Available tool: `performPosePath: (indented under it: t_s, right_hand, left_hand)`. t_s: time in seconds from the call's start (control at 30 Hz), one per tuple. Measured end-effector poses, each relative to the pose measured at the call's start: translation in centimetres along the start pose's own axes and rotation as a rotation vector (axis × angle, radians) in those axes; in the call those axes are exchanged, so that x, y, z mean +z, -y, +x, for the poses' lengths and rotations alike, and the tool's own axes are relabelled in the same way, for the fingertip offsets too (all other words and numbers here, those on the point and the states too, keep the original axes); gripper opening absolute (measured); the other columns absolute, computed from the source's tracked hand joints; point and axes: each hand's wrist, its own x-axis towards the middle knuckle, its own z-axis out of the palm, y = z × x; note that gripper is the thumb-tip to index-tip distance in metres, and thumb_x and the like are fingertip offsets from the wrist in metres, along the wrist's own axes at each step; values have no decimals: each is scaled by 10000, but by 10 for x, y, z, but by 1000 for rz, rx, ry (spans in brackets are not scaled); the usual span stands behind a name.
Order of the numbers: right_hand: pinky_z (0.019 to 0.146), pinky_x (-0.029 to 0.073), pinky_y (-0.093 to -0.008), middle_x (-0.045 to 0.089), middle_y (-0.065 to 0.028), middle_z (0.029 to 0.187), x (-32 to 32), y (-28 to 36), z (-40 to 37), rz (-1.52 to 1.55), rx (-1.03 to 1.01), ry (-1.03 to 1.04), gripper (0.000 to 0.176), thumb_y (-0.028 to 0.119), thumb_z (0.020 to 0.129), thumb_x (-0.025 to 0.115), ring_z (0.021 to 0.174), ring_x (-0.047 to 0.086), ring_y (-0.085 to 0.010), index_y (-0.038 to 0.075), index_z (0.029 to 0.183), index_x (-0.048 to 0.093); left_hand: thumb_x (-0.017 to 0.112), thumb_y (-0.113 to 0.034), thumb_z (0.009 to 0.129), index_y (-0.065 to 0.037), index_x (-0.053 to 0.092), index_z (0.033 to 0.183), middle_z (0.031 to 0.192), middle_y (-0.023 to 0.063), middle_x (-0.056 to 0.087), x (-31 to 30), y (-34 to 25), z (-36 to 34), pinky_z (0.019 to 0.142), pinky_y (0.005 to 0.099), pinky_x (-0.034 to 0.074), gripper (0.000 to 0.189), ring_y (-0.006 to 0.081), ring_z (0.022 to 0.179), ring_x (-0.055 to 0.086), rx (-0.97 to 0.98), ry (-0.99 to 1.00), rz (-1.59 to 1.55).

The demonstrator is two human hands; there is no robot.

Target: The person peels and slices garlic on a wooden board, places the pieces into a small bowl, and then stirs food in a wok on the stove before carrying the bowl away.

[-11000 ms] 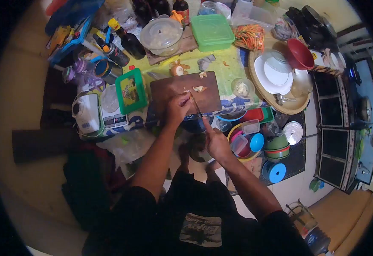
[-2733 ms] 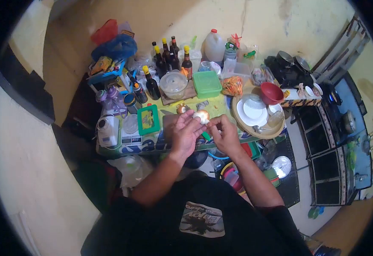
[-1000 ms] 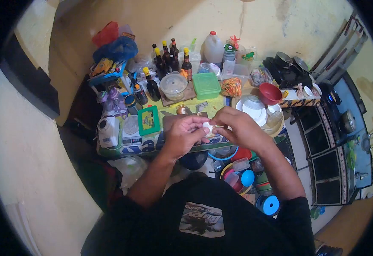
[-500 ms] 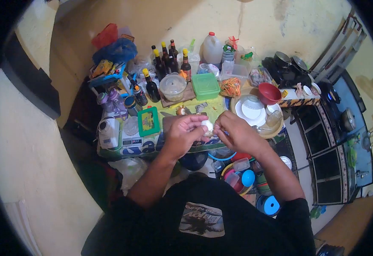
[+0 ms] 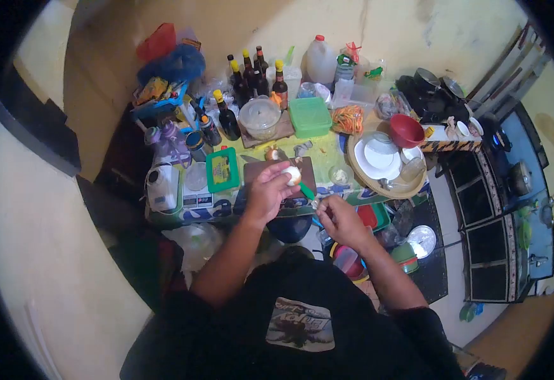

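Observation:
My left hand (image 5: 269, 193) is raised over the near edge of the brown cutting board (image 5: 251, 171), fingers closed round a white, peeled onion (image 5: 292, 175) with a brownish patch underneath. Lower and to the right, my right hand (image 5: 340, 218) pinches at a small pale scrap I cannot make out. A bright green handle-like strip (image 5: 306, 190) shows between the two hands. Behind the board lies another onion (image 5: 272, 154) with brown skin, beside a knife blade (image 5: 249, 159). A small clear bowl (image 5: 340, 174) with whitish pieces sits right of the board.
Dark bottles (image 5: 228, 120), a lidded clear tub (image 5: 259, 118) and a green box (image 5: 309, 118) stand at the back. On the right, a round tray (image 5: 360, 172) holds plates under a red bowl (image 5: 407, 130). A green-rimmed container (image 5: 222, 170) is at left. Basins fill the floor below.
My hands have moved apart: the right has dropped down and away from the onion, while the left has shifted slightly left and up with it. The green strip now shows between them.

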Motion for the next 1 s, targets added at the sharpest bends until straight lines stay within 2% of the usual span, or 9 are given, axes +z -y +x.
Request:
performPosePath:
  t_s: [0.03,0.1,0.23,0.3,0.37,0.57,0.77,0.83,1.0]
  right_hand:
    - [614,469,-353,575,-122,801,5,-13,-8,69,171,12,119,35,867,612,696,594,-260,37,893,495]
    - [597,463,-319,593,-98,796,28,-65,-30,214,236,-77,90,33,882,605,681,588,-198,36,923,525]
    - [572,442,-237,633,-45,839,36,-78,-23,423,497,-205,146,22,920,578,683,556,-71,28,1060,619]
    - [583,447,-246,636,-61,841,40,-81,-9,405,440,-207,213,22,923,567,674,560,-98,24,1114,660]
    - [590,453,-256,635,-74,838,48,-81,10,319,296,-282,175,41,921,574,669,566,-121,5,1052,684]
    - [585,482,-300,633,-116,820,52,-54,48,215,267,-333,203,109,827,731,652,604,-179,24,1009,701]
    - [621,517,-389,637,-156,806,41,-55,59,-38,224,-192,166,132,804,727,686,642,-303,46,946,710]
    - [647,521,-427,644,-159,806,30,-51,65,-160,171,-52,145,134,793,713,725,647,-342,45,906,706]
    - [656,524,-421,643,-156,789,23,-52,69,-127,132,-45,120,123,786,705,733,647,-347,49,880,699]
  left_hand:
    - [573,-19,923,2,528,1230,1101,127,618,-8,6,4,813,377,578,312,240,983,645,-7,-8,-1]
    - [588,-12,911,-6,531,1235,1133,118,611,-24,18,11,858,399,565,328,252,1011,637,-41,-116,29]
    - [599,-27,912,-23,522,1257,1172,114,604,-47,39,19,885,415,542,354,255,1039,625,-160,-146,-59]
    - [604,-70,922,-68,511,1279,1174,123,609,-52,50,23,905,402,503,369,259,1078,607,-188,-130,-106]
    - [607,-91,927,-73,515,1282,1181,118,613,-50,52,24,917,389,483,367,255,1081,606,-205,-106,-99]
    - [631,-78,909,-42,527,1207,1173,134,618,-33,43,27,912,409,510,318,264,1064,622,-241,-141,-134]
    - [663,2,862,7,526,1151,1110,157,618,-32,43,27,862,369,558,320,249,1009,641,-234,-164,-28]
    - [676,7,850,18,525,1143,1103,156,622,-30,43,27,837,355,568,330,233,987,646,-212,-147,48]
    - [653,14,865,-6,533,1107,1103,153,631,-24,47,23,845,372,568,271,230,990,644,-125,-137,110]
